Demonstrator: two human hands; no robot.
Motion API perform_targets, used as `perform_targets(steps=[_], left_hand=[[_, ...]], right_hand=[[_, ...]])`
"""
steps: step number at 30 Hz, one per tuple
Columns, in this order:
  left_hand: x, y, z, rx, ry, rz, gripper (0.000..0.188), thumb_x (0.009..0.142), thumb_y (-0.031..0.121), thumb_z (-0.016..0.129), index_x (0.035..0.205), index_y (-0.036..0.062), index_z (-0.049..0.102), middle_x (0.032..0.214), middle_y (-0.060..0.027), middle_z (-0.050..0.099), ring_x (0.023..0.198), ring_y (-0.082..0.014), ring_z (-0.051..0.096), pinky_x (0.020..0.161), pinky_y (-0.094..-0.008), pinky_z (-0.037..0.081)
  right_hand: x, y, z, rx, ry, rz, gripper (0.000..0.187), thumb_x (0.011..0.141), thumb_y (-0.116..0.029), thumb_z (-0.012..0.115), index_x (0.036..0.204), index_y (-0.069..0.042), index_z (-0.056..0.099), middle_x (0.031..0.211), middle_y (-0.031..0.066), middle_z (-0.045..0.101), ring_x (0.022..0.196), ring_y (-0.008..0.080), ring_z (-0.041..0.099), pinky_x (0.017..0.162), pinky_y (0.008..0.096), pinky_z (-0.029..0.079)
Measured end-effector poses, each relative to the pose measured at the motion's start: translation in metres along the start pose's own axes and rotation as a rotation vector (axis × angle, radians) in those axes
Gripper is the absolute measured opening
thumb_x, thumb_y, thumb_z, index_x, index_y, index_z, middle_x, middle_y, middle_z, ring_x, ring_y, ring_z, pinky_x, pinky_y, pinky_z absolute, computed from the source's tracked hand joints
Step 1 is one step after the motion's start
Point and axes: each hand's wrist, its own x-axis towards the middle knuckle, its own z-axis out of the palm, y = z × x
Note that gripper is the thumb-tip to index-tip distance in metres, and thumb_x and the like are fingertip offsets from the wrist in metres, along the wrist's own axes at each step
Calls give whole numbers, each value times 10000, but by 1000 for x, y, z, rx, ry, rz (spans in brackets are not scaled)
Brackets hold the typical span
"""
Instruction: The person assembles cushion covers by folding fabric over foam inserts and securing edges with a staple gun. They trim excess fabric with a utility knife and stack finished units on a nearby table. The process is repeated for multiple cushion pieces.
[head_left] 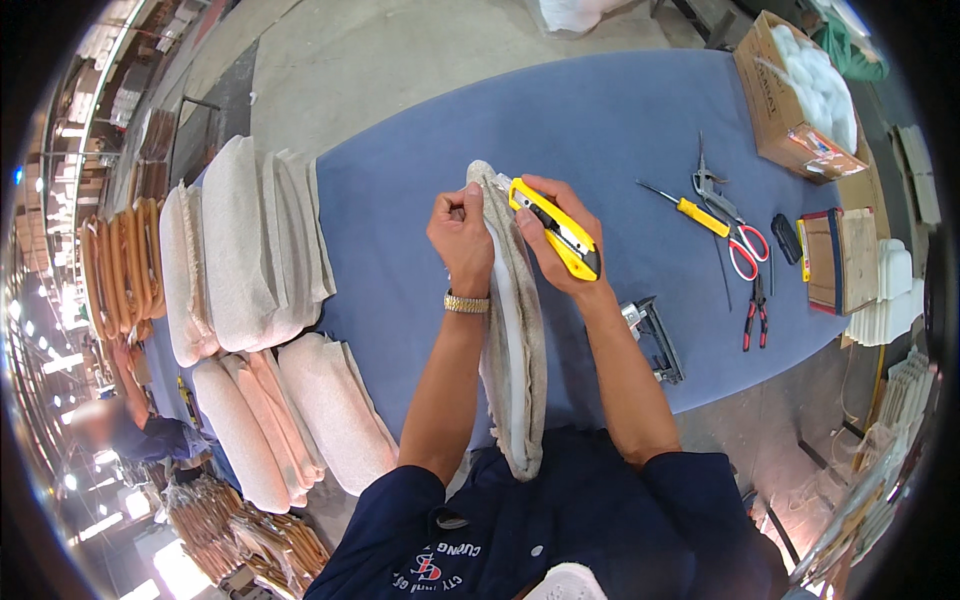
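Observation:
A long, narrow padded piece in grey-beige fabric (527,330) stands on edge in front of me, a whitish strip running along its side. Its lower end reaches my shirt. At its upper part my left hand (462,238) is closed, fingers pinching the fabric edge. A yellow utility knife (560,235) with a black slider is gripped in my right hand (572,262). The knife's front end is against the fabric near the top of the piece, close to my left fingers; whether the blade is cutting in cannot be told.
Stacks of fabric-covered pads (245,240) line the table's left side. To the right on the blue table (430,130) lie red-handled scissors (745,250), a yellow-handled screwdriver (700,215), pliers (756,320) and a staple gun (655,340). A cardboard box (775,120) holds white stuffing. Another person (140,430) is at far left.

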Motion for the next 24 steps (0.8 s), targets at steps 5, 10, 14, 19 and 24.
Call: perform_targets(steps=[5,10,14,19,24], left_hand=[[0,-2,1,-26,8,19,226,978,138,698,812,29,590,698,70,534,621,-1,407,532,-203,339],[-1,0,1,-13,-14,21,245,973,193,716,820,32,614,731,59,565,651,-11,434,574,-200,369],[-2,0,1,-46,-10,-7,233,976,172,707,821,32,604,726,59,562,645,-7,434,565,-200,369],[-1,-2,0,-43,-11,15,210,986,131,684,828,31,590,725,52,571,639,1,455,554,-196,381],[-3,1,0,-3,-18,37,210,986,132,684,827,31,593,724,56,570,638,-1,445,552,-197,375]], right_hand=[[4,-6,1,-63,-47,-43,335,930,-163,687,1237,-37,643,1063,98,719,912,146,673,825,286,533],[8,-4,3,-140,-30,-136,301,905,-144,696,1186,-50,648,994,125,720,826,271,722,736,331,559],[10,-7,2,-146,-62,-104,296,905,-147,698,1182,-53,653,992,128,720,829,270,720,734,323,554],[17,-5,1,-122,-91,-156,296,902,-150,702,1175,-46,654,982,130,716,802,278,710,717,326,546],[17,-9,-5,-169,-142,-153,283,904,-144,697,1164,-42,655,938,136,706,760,286,699,689,339,538]])
